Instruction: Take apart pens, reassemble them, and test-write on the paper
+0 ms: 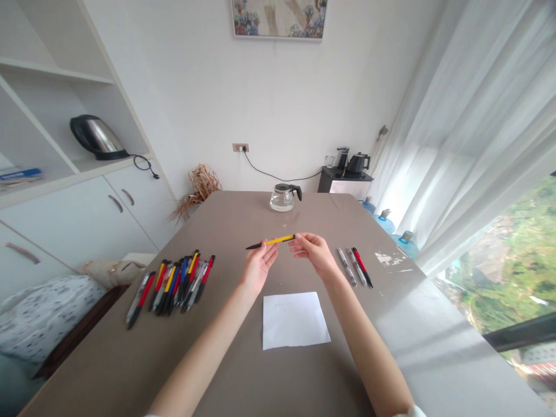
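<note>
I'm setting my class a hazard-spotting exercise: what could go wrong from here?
The yellow pen could slip from the left hand and right hand, which hold it above the table. Dropped, it might mark the white paper. The pens bunched at left might scatter if the left forearm brushes them.

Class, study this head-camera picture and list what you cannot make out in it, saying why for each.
All in the head view:
- Writing on the white paper: the faint marks are too small to read.
- Exact number of pens in the left-hand group: they overlap and blur.
- Any print on the yellow pen: too small.
- Top of the wall picture: cut off by the upper edge.
</note>
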The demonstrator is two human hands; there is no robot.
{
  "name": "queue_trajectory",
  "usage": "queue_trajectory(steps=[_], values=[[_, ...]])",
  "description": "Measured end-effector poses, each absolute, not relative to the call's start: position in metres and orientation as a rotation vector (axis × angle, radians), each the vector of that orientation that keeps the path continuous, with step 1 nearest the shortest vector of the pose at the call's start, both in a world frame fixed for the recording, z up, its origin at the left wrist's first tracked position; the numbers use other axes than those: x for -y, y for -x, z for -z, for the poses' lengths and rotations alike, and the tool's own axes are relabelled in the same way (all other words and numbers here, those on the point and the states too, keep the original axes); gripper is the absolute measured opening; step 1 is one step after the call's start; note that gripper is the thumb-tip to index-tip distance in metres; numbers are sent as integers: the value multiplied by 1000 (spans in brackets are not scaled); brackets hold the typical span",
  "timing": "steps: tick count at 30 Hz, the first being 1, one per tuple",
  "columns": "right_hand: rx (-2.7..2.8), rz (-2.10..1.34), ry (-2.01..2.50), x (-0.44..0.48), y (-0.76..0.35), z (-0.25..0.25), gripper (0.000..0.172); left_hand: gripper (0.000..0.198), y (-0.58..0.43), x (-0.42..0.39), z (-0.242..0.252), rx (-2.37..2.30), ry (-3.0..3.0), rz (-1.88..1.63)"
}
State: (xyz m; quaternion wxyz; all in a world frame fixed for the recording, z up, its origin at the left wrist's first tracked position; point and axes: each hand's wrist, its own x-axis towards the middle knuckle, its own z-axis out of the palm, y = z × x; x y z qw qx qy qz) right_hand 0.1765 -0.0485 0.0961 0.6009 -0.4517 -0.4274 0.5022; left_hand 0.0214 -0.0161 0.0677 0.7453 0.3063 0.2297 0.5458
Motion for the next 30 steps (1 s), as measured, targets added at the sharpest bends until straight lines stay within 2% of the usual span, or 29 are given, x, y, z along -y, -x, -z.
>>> queue_trajectory(steps=[6, 17, 22, 27, 30], values=[[883, -991, 974, 50, -158, -99, 34, 18, -31, 29, -71, -472, -675, -1184], [865, -1127, 988, 48, -120, -73, 29, 21, -44, 40, -57, -634, -859, -1068], [772, -1069, 1061, 43, -128, -67, 28, 14, -45, 37, -49, -718, -929, -1006], [713, -1011, 1068, 41, -139, -68, 34, 2, -36, 52, -59, -794, -1264, -1029], [712, -1037, 1083, 40, -150, -74, 32, 7, -31, 78, -74, -946, -1609, -1074]])
